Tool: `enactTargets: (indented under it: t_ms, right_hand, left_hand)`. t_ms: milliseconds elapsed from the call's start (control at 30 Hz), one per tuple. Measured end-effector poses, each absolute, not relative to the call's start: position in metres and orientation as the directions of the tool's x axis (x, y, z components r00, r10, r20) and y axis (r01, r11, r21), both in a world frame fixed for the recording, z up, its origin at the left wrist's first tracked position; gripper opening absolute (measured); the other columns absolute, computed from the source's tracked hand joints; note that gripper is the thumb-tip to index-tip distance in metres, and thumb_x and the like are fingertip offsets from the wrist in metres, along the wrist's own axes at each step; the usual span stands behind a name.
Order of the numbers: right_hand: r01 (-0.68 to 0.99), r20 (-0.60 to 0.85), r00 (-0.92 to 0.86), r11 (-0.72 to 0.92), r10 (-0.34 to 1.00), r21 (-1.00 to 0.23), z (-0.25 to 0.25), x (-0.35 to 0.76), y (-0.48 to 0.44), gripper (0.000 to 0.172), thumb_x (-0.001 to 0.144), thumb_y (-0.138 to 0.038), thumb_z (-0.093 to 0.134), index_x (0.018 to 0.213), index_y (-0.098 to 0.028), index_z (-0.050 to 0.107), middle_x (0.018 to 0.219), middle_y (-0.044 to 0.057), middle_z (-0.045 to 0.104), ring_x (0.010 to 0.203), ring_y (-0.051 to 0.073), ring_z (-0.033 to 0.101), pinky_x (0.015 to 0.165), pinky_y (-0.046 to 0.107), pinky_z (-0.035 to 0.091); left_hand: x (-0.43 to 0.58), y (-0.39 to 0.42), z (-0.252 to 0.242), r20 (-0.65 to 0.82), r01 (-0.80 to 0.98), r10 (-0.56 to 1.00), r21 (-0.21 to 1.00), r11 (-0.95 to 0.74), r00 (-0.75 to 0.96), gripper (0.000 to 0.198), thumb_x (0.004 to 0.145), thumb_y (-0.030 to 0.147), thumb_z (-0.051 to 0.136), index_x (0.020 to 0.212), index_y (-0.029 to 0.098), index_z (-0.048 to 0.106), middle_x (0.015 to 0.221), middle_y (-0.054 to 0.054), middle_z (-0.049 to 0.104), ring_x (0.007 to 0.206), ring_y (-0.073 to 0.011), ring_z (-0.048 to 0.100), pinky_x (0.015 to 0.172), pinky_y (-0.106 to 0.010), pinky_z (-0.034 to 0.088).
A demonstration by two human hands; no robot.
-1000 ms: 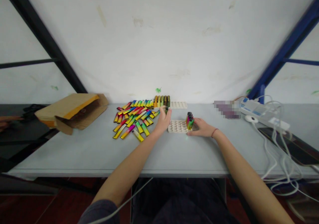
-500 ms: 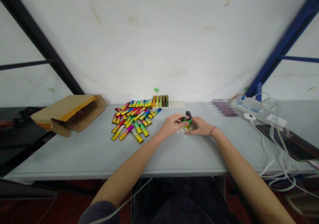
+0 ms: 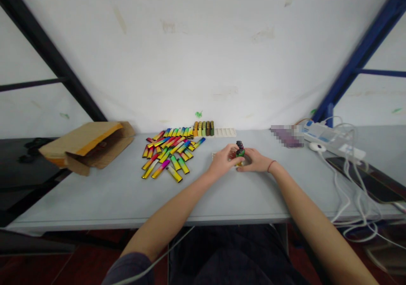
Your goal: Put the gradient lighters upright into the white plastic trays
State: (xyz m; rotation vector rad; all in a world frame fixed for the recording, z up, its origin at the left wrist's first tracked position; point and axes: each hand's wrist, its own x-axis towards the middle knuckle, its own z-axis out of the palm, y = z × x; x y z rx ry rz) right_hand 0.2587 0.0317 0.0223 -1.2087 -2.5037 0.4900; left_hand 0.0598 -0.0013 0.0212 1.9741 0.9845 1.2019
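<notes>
surface: grey table [image 3: 111,196] | on it: cardboard box [image 3: 85,145], coloured sticks [image 3: 168,154], white tray [image 3: 226,132], power strip [image 3: 326,139], cables [image 3: 345,192]

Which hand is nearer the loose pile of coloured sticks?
Left. The left hand is just right of the pile of coloured sticks, not touching it; the right hand is farther right, past the upright sticks.

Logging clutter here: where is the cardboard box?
Head view: the cardboard box lies at the far left of the table, just left of the pile of colourful sticks.
</notes>
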Motion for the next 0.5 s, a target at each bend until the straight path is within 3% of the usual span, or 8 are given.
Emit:
enactTargets:
  t_ms: [133,500]
  right_hand:
    - [0.662,0.143,-0.611,0.601,0.779,-0.449,0.0219,0.2596,0.0318,0.055,0.07,-0.051,0.077,0.115,-0.021,0.066,0.121,0.011,0.071,0.116,0.033,0.063,0.105,0.048,0.044]
    - [0.639,0.172,-0.62,0.619,0.766,-0.457,0.0162,0.2628,0.0357,0.052,0.07,-0.052,0.076,0.111,-0.02,0.068,0.115,0.01,0.072,0.111,0.031,0.065,0.102,0.046,0.046]
  left_hand:
    - [0.0614,-0.0028,0.0217,0.456,0.315,0.826,0.772,-0.552,0.331,0.028,0.082,0.037,0.075,0.102,0.023,0.062,0.098,-0.001,0.072,0.087,-0.0169,0.069,0.084,-0.031,0.057]
    - [0.0626,-0.0033,0.0188,0.548,0.339,0.773,0.695,-0.634,0.321,0.028,0.083,0.039,0.075,0.101,0.022,0.063,0.101,-0.003,0.064,0.079,-0.0148,0.065,0.078,-0.029,0.057]
